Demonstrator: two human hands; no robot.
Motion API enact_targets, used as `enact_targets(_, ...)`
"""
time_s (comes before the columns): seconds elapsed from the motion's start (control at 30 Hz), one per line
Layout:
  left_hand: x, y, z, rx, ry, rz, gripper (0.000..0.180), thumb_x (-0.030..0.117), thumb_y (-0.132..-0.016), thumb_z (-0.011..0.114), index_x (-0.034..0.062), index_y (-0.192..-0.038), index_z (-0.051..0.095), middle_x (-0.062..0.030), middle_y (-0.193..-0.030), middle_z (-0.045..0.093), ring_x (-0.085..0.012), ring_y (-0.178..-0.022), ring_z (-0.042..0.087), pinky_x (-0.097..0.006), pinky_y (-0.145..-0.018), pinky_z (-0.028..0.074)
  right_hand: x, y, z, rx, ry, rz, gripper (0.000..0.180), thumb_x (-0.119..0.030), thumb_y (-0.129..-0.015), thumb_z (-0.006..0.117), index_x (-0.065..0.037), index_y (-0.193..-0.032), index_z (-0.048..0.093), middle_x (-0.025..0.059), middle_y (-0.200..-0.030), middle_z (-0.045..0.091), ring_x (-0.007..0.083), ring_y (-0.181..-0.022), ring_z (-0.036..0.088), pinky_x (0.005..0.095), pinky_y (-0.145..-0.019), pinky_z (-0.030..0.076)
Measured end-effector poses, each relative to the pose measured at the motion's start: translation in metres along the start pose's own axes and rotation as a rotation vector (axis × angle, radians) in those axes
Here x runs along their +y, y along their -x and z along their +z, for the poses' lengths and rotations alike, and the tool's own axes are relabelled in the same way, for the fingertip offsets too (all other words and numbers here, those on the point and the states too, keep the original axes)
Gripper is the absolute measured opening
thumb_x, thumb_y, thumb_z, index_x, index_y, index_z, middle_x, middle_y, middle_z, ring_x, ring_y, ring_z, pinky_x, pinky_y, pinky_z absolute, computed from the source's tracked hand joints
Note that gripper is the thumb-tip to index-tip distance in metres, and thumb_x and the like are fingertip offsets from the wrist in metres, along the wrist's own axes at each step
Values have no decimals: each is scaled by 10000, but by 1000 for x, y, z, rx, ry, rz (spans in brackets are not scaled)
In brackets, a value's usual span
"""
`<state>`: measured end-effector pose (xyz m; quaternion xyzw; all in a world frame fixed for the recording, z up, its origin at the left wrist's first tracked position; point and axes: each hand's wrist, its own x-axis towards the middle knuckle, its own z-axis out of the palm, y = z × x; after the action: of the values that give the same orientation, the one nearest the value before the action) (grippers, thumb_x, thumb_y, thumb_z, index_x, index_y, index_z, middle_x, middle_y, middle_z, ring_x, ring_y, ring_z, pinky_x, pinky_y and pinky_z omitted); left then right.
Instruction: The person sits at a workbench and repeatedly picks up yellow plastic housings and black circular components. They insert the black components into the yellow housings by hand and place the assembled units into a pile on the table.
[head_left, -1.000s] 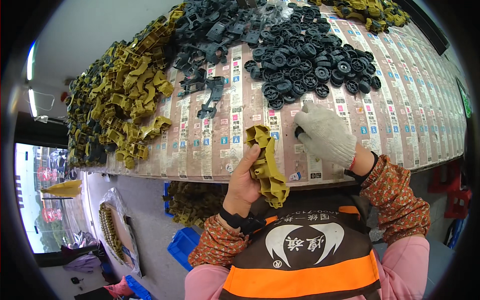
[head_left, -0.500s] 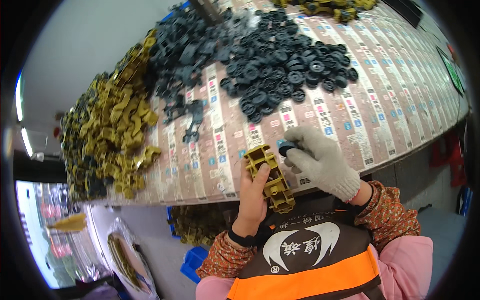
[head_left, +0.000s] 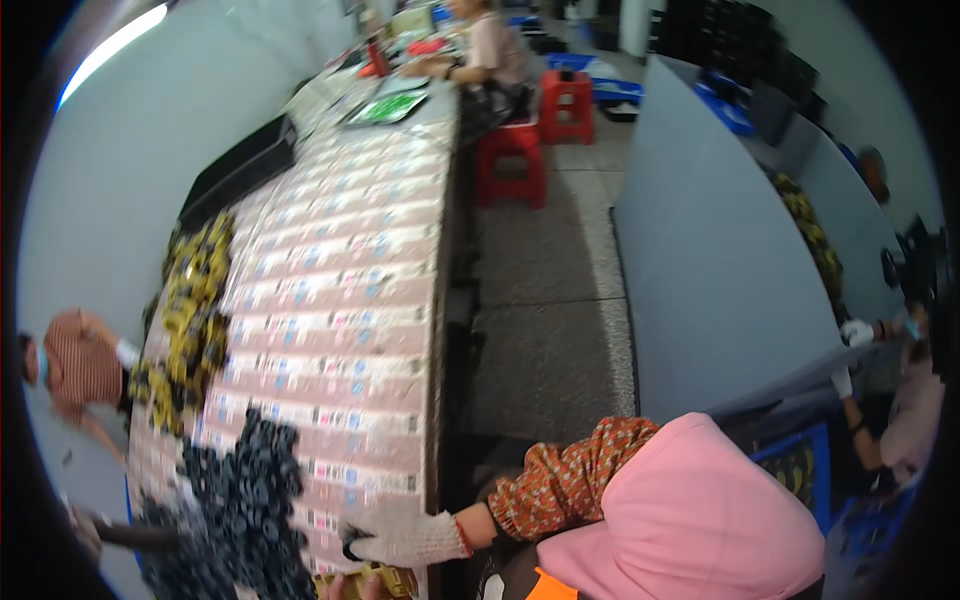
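At the lower edge, my bare left hand (head_left: 372,586) grips a yellow plastic toy chassis (head_left: 400,582); the frame's edge cuts off most of the hand. My right hand (head_left: 405,538), in a whitish knitted glove, is beside it above the table's near edge. Its fingers are closed on a small dark wheel (head_left: 350,547), only partly visible. To the left of both hands lies a heap of dark wheels (head_left: 258,515). Beyond the heap, yellow parts with dark pieces (head_left: 195,310) line the table's far side.
The paper-covered table (head_left: 330,290) runs away from me to a black tray (head_left: 240,170) and a tray of green pieces (head_left: 390,108). Past it a person (head_left: 497,50) sits near red stools (head_left: 512,165). A grey partition (head_left: 720,270) stands right; other people work at both sides.
The view has swung to the right, along the table and aisle. Both hands now appear low in the picture, still holding the chassis and the wheel.
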<state>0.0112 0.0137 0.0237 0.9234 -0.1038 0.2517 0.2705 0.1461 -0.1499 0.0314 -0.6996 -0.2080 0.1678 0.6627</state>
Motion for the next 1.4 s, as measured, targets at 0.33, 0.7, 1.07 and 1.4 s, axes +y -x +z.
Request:
enact_targets(0.33, 37, -15, 14, -203, 24, -106, 629, 177, -936, 785, 22, -1474, 497, -215, -1472, 453, -361, -1330, 474, -503, -1117, 412, 30, 6, -18, 3, 54, 5, 289, -233, -969, 585, -46, -1189, 584, 219, -1024, 683, 430, -998, 677, 516, -896, 529)
enact_targets(0.7, 39, 3, -4, 66, 827, -1050, 349, 13, -1015, 605, 19, -1365, 611, -159, -1559, 366, -309, -1286, 493, -413, -894, 588, 44, 6, 4, -30, 171, 1, 249, -210, -923, 604, -32, -1096, 624, 247, -1006, 673, 445, -1001, 662, 528, -895, 524)
enact_targets(1.07, 77, -19, -25, -138, 660, -43, 573, 366, -1056, 647, 11, -1491, 531, -210, -1418, 616, -385, -1245, 643, -469, -1011, 563, -52, 66, -20, 113, 330, -319, 211, -278, -926, 628, -100, -1016, 698, 185, -818, 690, 392, -786, 690, 500, -709, 538)
enact_targets(1.4, 96, -53, -9, -51, 302, -505, 680, 353, -1049, 664, 29, -1594, 419, -222, -1625, 417, -462, -1308, 584, -511, -1076, 516, -41, 64, -49, 237, 645, -475, 228, -300, -1000, 584, -100, -1101, 626, 129, -650, 627, 347, -549, 659, 483, -482, 489)
